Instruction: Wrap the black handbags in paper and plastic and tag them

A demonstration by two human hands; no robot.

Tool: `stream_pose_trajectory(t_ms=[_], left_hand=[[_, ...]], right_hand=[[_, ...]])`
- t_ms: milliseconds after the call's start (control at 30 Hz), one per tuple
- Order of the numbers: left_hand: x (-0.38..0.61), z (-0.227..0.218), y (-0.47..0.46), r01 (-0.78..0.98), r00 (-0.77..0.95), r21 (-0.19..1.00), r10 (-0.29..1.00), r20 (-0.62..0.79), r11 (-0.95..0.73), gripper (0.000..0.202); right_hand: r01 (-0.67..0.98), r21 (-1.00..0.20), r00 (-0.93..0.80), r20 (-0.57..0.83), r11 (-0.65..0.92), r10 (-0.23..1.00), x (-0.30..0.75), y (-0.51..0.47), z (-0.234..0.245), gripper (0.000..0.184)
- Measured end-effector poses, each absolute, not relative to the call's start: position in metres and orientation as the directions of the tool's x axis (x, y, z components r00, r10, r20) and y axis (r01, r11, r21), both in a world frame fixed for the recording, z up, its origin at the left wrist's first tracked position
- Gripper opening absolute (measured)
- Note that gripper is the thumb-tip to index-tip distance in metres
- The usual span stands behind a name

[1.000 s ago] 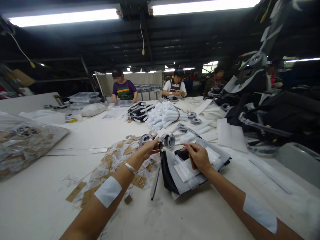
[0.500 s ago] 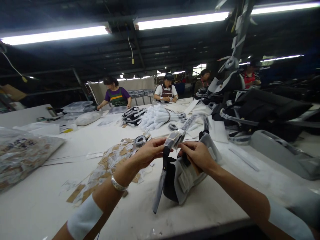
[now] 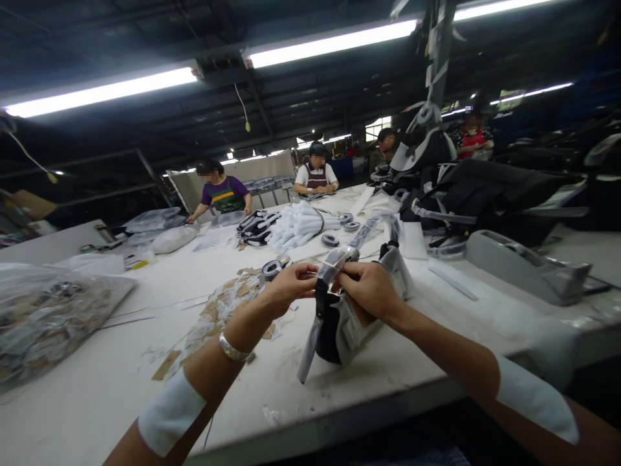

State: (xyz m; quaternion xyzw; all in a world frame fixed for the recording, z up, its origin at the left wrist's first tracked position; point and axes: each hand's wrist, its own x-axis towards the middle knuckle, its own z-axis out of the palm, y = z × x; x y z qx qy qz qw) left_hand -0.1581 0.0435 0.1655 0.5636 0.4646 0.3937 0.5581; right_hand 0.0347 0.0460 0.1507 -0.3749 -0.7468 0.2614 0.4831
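Note:
My left hand (image 3: 287, 285) and my right hand (image 3: 367, 289) meet above the white table (image 3: 121, 362), both with fingers pinched. Between them they grip a clear plastic-wrapped strip (image 3: 339, 255) that rises up and to the right. Under my hands hangs a bundle of black and grey-white fabric pieces (image 3: 334, 323), held up off the table by my right hand; its lower end rests near the table's front edge. A silver bracelet (image 3: 231, 349) circles my left wrist. White patches sit on both forearms.
A scatter of brown tags in clear sleeves (image 3: 218, 310) lies left of my hands, and a big clear bag of tags (image 3: 43, 317) sits far left. Tape rolls (image 3: 270, 268), white bundles (image 3: 295, 226) and dark garments (image 3: 485, 194) lie beyond. Several people work at the far side.
Both hands lifted the fabric bundle off the table and drew together on the wrapped strip. The view shifted, so the table's front edge now shows.

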Motion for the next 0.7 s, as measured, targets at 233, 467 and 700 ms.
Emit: stream_pose_trajectory(t_ms=[233,467,700], left_hand=[[-0.154,0.168,0.028,-0.055,0.119,0.998,0.992,0.047,-0.041,0.038],[-0.161,0.163,0.004,-0.256,0.023,0.965,0.997,0.073,-0.064,0.028],[-0.154,0.149,-0.01,-0.394,-0.051,0.894,0.977,0.209,-0.212,0.028]], right_hand=[[0.324,-0.744,-0.272,0.518,0.584,0.811,0.042,0.045,0.15,0.023],[0.067,-0.934,-0.342,0.31,0.352,0.887,0.059,0.03,0.138,0.039],[-0.216,-0.962,-0.342,0.232,0.165,0.911,0.059,0.006,0.127,0.038]])
